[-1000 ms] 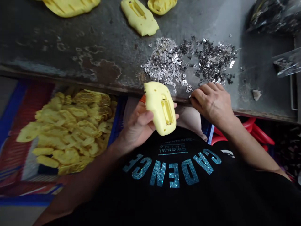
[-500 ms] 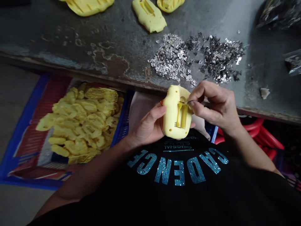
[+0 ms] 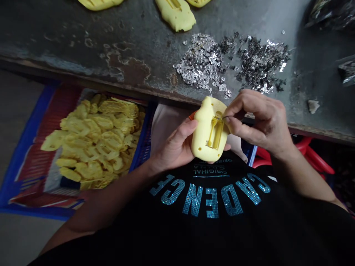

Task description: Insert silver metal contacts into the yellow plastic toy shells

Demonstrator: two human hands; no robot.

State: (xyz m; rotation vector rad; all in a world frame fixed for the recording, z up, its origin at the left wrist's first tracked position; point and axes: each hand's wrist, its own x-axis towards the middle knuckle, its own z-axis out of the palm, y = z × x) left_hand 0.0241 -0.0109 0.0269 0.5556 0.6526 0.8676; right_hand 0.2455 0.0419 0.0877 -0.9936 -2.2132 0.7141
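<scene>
My left hand (image 3: 174,147) is closed around a pale yellow plastic shell (image 3: 207,130), held just in front of the table edge with its recessed slot facing up. My right hand (image 3: 257,120) pinches a small thin metal piece (image 3: 226,118) between thumb and forefinger. The tip of that piece touches the top right of the shell's slot. Two heaps of small shiny metal pieces (image 3: 205,62) lie on the dark table (image 3: 83,40) just beyond my hands.
A blue crate (image 3: 33,147) at the lower left holds several more yellow shells (image 3: 97,136). More yellow shells (image 3: 176,14) lie at the table's far edge. Clear plastic bags (image 3: 330,13) sit at the upper right. Red bars (image 3: 310,159) show under the table at right.
My right hand left the metal heap with a small piece and brought it to the shell. My left hand turned the shell so its slot faces up.
</scene>
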